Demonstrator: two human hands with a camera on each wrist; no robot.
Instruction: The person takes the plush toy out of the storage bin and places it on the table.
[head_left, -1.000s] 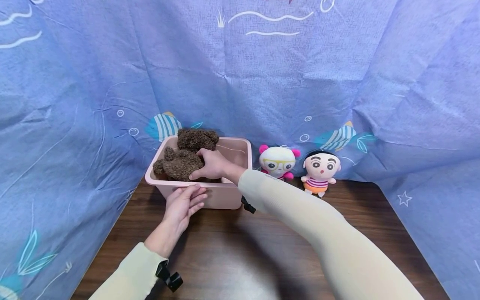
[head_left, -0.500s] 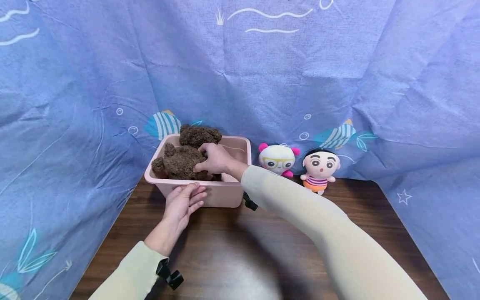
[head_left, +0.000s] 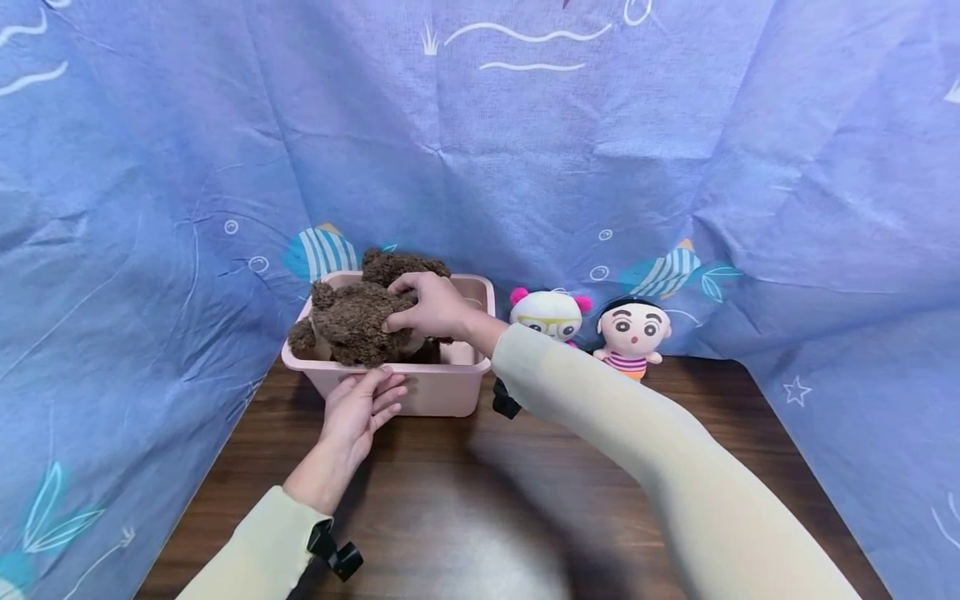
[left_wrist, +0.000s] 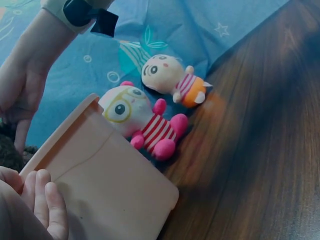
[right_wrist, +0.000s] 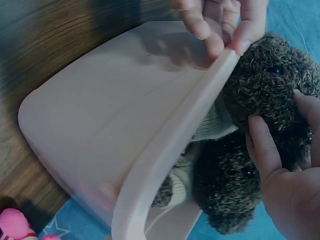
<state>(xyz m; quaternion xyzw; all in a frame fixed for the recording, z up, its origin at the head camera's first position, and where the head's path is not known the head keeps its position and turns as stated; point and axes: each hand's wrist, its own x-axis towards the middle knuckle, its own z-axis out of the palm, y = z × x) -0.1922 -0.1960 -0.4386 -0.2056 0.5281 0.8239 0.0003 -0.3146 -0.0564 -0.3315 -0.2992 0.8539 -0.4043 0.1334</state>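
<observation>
Blue cloth (head_left: 525, 167) behind; my right grip (head_left: 435, 308) pinches the front bear (head_left: 356, 323), left grip (head_left: 354, 412) the bin's rim (head_left: 442, 367); repositioning, I judge, needing steadiness next.

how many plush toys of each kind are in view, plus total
brown teddy bears: 2
pink-eared toy with yellow glasses: 1
black-haired doll in striped top: 1
total: 4

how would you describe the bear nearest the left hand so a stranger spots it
On the table sits a pink bin. At its front rim is the nearer bear, fluffy and brown. The far bear behind it looks alike, but only the nearer bear has the right hand gripping its head.
</observation>
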